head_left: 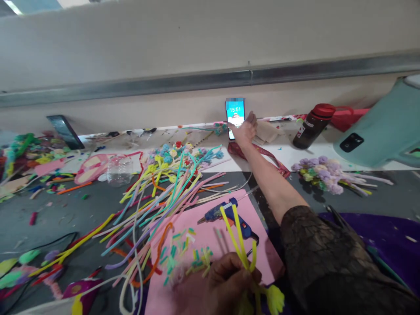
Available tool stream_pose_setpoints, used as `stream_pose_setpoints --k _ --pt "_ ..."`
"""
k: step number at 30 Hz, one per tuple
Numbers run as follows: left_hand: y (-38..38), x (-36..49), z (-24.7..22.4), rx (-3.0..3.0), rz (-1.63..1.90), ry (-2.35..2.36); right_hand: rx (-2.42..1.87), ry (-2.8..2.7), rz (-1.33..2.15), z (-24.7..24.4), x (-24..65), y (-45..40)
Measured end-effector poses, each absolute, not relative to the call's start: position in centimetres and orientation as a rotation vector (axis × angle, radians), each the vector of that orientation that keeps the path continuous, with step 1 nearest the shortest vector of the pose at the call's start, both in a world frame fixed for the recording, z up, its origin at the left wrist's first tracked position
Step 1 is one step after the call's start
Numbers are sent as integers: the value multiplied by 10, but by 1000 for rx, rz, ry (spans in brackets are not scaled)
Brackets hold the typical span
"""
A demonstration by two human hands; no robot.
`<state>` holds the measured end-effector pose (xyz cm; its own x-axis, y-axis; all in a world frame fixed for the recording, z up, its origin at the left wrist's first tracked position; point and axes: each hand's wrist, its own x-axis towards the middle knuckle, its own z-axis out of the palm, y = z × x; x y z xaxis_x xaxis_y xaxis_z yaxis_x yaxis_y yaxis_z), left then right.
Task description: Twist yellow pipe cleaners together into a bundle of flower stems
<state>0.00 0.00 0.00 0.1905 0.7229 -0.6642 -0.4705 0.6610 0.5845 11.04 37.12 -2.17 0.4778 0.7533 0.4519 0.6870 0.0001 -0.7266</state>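
My left hand [229,280], low in the view, pinches several yellow pipe cleaner stems [241,236]; a fluffy yellow piece [274,299] hangs at their lower end. My right hand [244,129] reaches far forward and grips the lower part of a lit phone [235,111] that stands upright against the wall. Its screen shows 15:51. A blue glue gun [218,212] lies on the pink sheet [262,245], behind the yellow stems. Small cut green, yellow and white bits [177,251] are scattered on that sheet.
Many coloured pipe cleaners [157,205] spread left of the sheet. At the back left leans another phone [65,131]. On the right are a dark bottle with a red lid [311,127], a large mint-green tumbler [374,127] and a lilac fluffy bunch [321,173]. A red lanyard [238,151] lies below the lit phone.
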Motion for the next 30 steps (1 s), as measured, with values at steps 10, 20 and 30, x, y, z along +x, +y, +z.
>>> stream_pose_setpoints --k 10,20,30 --pt "-4 7 -11 414 968 1072 -1088 -2199 1067 33 160 200" --pt "-12 22 -21 471 1026 993 -933 -1649 1931 18 192 40" --pt "-16 29 -15 582 1059 1034 -1003 -1703 1635 4 182 27"
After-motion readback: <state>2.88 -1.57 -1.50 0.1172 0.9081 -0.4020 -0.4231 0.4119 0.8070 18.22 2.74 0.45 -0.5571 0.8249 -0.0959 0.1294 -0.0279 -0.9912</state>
